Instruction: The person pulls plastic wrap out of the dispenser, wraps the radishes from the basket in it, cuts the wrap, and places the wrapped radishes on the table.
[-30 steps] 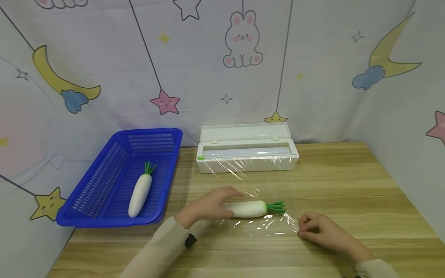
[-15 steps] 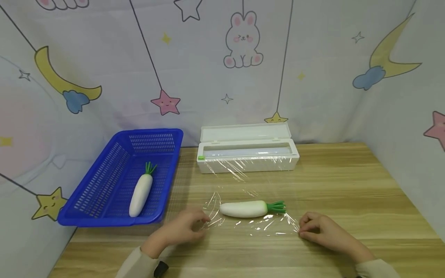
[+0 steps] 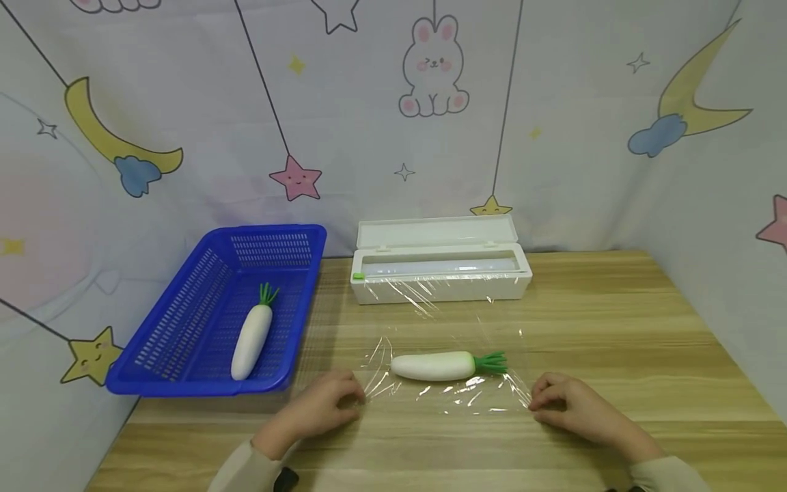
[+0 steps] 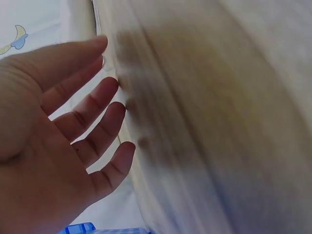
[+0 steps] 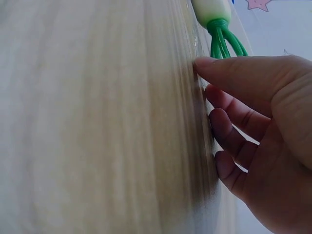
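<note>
A white radish (image 3: 433, 367) with green stalks lies crosswise on a sheet of clear plastic wrap (image 3: 455, 400) spread over the table. At the sheet's near left corner, the curled fingers of my left hand (image 3: 322, 406) hold its edge, creases running in to the fingertips. My right hand (image 3: 572, 410) pinches the near right corner, just beyond the stalks. In the left wrist view the left hand's fingertips (image 4: 117, 87) are down at the table surface. The right wrist view shows the right thumb low beside the radish's green stalks (image 5: 224, 41).
Behind the radish stands a white wrap dispenser box (image 3: 439, 288), lid raised, with a roll inside; the sheet runs out from its front. On the left, a blue plastic basket (image 3: 117, 383) holds a second white radish (image 3: 252, 342). A printed cloth (image 3: 369, 137) hangs behind the table.
My left hand has moved from over the radish back to the left corner of the plastic wrap, baring the radish's left end. My right hand has stayed at its corner.
</note>
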Demonstrator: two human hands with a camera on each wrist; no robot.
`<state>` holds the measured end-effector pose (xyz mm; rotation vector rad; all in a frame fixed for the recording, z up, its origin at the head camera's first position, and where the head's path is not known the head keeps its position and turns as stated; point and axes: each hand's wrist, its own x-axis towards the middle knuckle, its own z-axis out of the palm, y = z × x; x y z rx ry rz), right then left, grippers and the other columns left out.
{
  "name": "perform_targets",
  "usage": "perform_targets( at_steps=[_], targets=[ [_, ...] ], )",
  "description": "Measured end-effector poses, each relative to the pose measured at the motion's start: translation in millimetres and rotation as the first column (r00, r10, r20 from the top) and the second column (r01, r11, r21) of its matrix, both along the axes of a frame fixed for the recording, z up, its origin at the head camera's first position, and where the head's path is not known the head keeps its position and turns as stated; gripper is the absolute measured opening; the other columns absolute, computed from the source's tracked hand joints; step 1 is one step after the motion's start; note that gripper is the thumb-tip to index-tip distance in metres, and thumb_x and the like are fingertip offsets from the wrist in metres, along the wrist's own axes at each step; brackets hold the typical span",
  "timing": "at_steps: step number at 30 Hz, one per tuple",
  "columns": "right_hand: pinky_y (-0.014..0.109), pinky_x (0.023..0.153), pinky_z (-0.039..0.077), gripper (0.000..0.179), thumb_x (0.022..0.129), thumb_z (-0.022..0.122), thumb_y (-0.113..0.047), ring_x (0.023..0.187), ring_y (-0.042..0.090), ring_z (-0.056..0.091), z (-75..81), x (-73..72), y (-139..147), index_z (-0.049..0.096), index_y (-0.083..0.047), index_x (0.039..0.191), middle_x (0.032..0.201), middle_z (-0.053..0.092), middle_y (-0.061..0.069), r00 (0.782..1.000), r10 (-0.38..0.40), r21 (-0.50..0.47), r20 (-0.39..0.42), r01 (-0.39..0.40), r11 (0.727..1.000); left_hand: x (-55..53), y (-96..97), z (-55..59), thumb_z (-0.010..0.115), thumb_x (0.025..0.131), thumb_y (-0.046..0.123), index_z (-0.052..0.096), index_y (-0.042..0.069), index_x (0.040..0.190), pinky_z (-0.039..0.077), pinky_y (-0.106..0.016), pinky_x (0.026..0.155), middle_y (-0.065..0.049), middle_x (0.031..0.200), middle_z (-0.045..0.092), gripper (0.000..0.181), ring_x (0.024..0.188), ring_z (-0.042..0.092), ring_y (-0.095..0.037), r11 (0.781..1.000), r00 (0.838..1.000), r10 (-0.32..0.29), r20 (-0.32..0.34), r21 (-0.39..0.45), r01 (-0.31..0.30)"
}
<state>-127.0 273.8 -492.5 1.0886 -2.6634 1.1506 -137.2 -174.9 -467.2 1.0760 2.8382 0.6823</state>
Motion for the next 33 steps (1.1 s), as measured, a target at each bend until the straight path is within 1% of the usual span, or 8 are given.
perform_targets(
  at_steps=[4,7,13,18,21,24,27,33],
  targets=[
    [0.019,0.075,0.047,0.011,0.081,0.074,-0.005,0.087,0.001,0.055,1.7,0.5,-2,0.073,-0.016,0.084,0.090,0.059,-0.008,1.000,-0.015,0.001,0.005,0.015,1.000,-1.1,0.5,-0.3,0.074,0.079,0.011,0.070,0.016,0.082,0.046,-0.030,0.073,0.010,0.083,0.057,0.008,0.082,0.055,-0.010,1.000,1.000,0.002,-0.031,0.003,-0.002],
    [0.019,0.075,0.047,0.012,0.083,0.073,-0.006,0.085,0.001,0.055,2.6,0.5,-4,0.072,-0.017,0.084,0.088,0.060,-0.007,1.000,-0.013,-0.008,-0.012,0.013,1.000,-2.1,0.8,-0.7,0.073,0.080,0.010,0.068,0.017,0.079,0.046,-0.029,0.071,0.010,0.081,0.056,0.009,0.080,0.054,-0.010,1.000,0.999,0.001,-0.048,0.011,0.000],
    [0.018,0.074,0.046,0.014,0.085,0.072,-0.006,0.083,0.002,0.057,2.3,-0.3,-5,0.068,-0.020,0.086,0.086,0.063,-0.006,0.998,-0.021,-0.024,-0.052,0.020,1.000,-2.9,0.7,-3.0,0.075,0.078,0.014,0.066,0.017,0.080,0.045,-0.028,0.072,0.011,0.081,0.055,0.009,0.080,0.052,-0.007,1.000,1.000,0.006,-0.013,0.011,-0.006],
    [0.019,0.072,0.046,0.020,0.083,0.071,-0.002,0.082,0.001,0.057,1.6,0.2,-5,0.066,-0.020,0.088,0.086,0.063,-0.010,0.998,-0.050,-0.027,-0.028,0.049,0.998,-3.3,1.8,-4.1,0.074,0.077,0.010,0.066,0.018,0.079,0.046,-0.030,0.073,0.010,0.083,0.055,0.011,0.083,0.053,-0.010,1.000,1.000,-0.002,-0.025,-0.014,0.001],
    [0.020,0.072,0.047,0.017,0.085,0.070,-0.004,0.082,-0.001,0.056,3.9,1.1,-5,0.066,-0.020,0.089,0.087,0.063,-0.011,0.998,-0.064,-0.025,0.018,0.064,0.998,-3.6,2.4,-3.0,0.072,0.079,0.008,0.066,0.018,0.078,0.046,-0.030,0.072,0.010,0.083,0.055,0.011,0.083,0.053,-0.010,1.000,1.000,-0.004,-0.030,-0.020,0.004],
    [0.020,0.072,0.048,0.014,0.087,0.069,-0.006,0.083,-0.001,0.056,7.7,1.5,-4,0.066,-0.019,0.090,0.089,0.064,-0.009,0.995,-0.068,-0.023,0.066,0.070,0.997,-4.8,1.0,-2.6,0.071,0.080,0.007,0.065,0.016,0.079,0.046,-0.029,0.072,0.009,0.082,0.055,0.011,0.080,0.052,-0.009,1.000,1.000,-0.015,0.001,0.017,0.014],
    [0.020,0.072,0.049,0.012,0.087,0.069,-0.005,0.083,-0.001,0.056,11.2,0.8,-4,0.067,-0.017,0.090,0.089,0.065,-0.007,0.993,-0.081,-0.026,0.090,0.084,0.996,-6.5,-1.6,-1.6,0.070,0.083,0.006,0.065,0.015,0.080,0.047,-0.028,0.073,0.010,0.081,0.055,0.010,0.080,0.051,-0.007,0.998,0.998,-0.020,0.059,0.068,0.016],
    [0.022,0.071,0.048,0.013,0.087,0.067,-0.004,0.082,-0.002,0.055,17.0,-1.4,-3,0.067,-0.016,0.090,0.090,0.066,-0.006,0.985,-0.138,-0.005,0.104,0.140,0.990,-11.1,-6.3,4.3,0.065,0.088,0.007,0.065,0.012,0.086,0.048,-0.027,0.072,0.007,0.083,0.059,0.006,0.079,0.054,-0.007,0.985,0.983,-0.010,0.183,0.171,-0.022]
  ],
)
